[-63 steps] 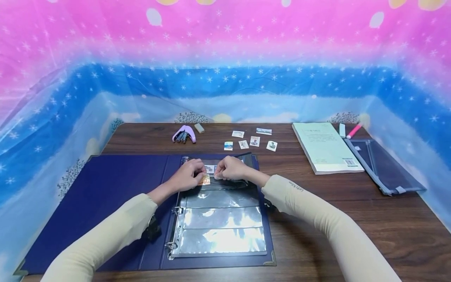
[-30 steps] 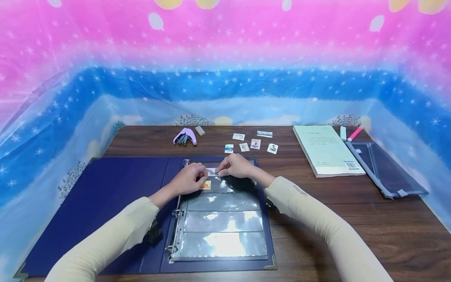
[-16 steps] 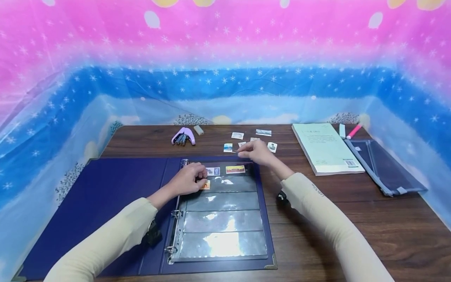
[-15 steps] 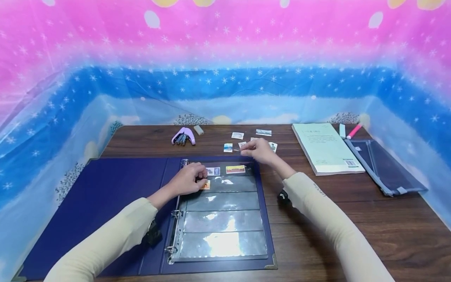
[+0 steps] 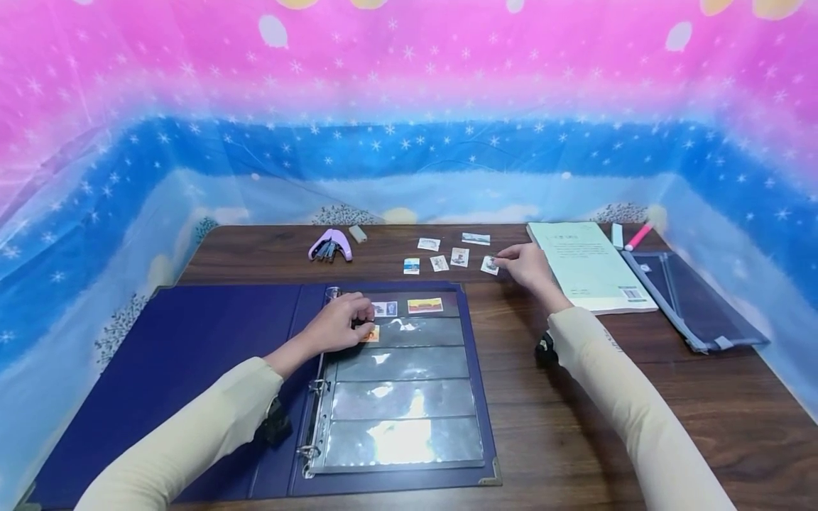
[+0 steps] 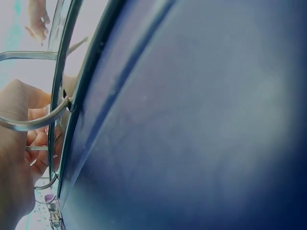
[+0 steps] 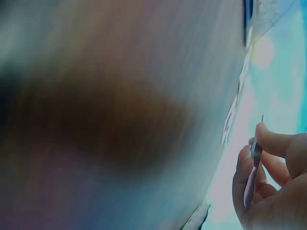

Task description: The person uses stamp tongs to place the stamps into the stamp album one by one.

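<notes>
My left hand (image 5: pixel 341 323) rests at the ring side of the clear pocket page (image 5: pixel 409 365) in the navy binder (image 5: pixel 192 369). Its fingers are loosely bent, with the thumb over an orange stamp (image 5: pixel 372 333). Past the fingertips, a pale stamp (image 5: pixel 386 309) and a red-and-yellow stamp (image 5: pixel 424 305) sit in the top row. Behind the binder, my right hand (image 5: pixel 527 266) pinches slim metal tweezers (image 7: pixel 253 177), seen in the right wrist view. Its fingertips are at the right edge of a portrait stamp (image 5: pixel 489 265) on the table.
Several loose stamps (image 5: pixel 459 257) lie left of my right hand. A green book (image 5: pixel 588 273) is close beside that wrist, with a dark mesh pouch (image 5: pixel 696 301) beyond. A lilac stapler-like tool (image 5: pixel 330 245) stands at the back left. Metal rings (image 5: pixel 309 451) rise along the page.
My right hand has left the top pocket, passed over the loose stamps and moved right to the portrait stamp. The lifted page film now lies flat. My left hand has stayed nearly in place.
</notes>
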Demonstrator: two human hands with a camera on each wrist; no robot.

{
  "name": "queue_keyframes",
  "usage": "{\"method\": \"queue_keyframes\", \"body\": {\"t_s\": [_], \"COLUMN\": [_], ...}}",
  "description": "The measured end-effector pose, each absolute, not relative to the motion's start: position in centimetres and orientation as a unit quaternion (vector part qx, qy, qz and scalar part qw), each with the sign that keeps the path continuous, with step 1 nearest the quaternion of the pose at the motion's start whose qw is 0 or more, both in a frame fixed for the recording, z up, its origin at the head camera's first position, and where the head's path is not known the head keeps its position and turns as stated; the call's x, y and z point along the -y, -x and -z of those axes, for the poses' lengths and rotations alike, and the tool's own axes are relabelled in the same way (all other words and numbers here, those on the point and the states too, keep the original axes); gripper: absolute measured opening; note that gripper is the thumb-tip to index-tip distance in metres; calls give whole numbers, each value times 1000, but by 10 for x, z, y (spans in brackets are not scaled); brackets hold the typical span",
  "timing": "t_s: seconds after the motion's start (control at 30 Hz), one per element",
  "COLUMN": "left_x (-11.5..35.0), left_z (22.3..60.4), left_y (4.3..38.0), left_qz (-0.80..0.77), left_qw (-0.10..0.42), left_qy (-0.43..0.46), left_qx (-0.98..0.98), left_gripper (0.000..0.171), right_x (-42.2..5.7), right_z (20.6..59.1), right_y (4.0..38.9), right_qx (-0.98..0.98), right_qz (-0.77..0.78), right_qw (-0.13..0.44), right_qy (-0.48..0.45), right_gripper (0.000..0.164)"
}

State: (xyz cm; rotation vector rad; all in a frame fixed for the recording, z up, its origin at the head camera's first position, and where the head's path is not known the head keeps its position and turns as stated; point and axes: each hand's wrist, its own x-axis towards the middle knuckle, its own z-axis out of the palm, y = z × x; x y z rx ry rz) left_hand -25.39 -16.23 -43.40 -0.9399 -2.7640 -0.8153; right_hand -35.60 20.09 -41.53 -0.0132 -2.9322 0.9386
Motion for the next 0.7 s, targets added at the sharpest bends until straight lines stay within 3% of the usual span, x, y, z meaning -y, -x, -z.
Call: {"method": "queue_keyframes", "body": {"t_s": [0.37,0.7], "left_x": [162,162], "left_z": [434,436], "left_y": [255,256], "left_qz": [258,257], "left_qw": [66,61], "left_qy": [310,305], "left_qx": [913,915], "left_gripper": [7,9], "right_x": [-214,-213], "right_z": [413,416], "right_y": [355,355], "right_qx": [970,976], "right_qz": [-233,-211], "right_qw": [7,7], "right_qy": [65,55], "right_gripper": [29,27]}}
